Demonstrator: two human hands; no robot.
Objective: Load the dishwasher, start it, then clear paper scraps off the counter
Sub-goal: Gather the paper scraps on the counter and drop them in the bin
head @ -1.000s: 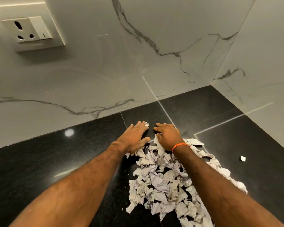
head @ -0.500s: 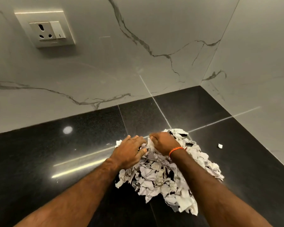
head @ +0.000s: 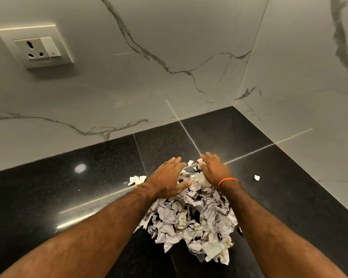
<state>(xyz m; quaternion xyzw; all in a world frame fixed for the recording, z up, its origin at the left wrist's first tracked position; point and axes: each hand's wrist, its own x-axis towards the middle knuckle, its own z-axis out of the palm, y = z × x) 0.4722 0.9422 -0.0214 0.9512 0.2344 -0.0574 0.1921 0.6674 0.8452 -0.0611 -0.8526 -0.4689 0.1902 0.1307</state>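
Paper scraps (head: 191, 219) sit heaped in one crumpled pile on the black counter (head: 48, 197), near the corner where the two marble walls meet. Both hands are at the far edge of the pile, palms down. Left hand (head: 167, 180): fingers spread and flat, gripping nothing, thumb touching the top of the heap. Right hand (head: 214, 170): fingers extended, slightly blurred, also gripping nothing; orange band (head: 226, 181) on the wrist. Strays: a small clump (head: 137, 179) just left of the left wrist, a couple of bits (head: 190, 163) between the fingertips, one lone scrap (head: 256, 177) apart to the right. Wall socket (head: 37, 48) upper left on the backsplash.
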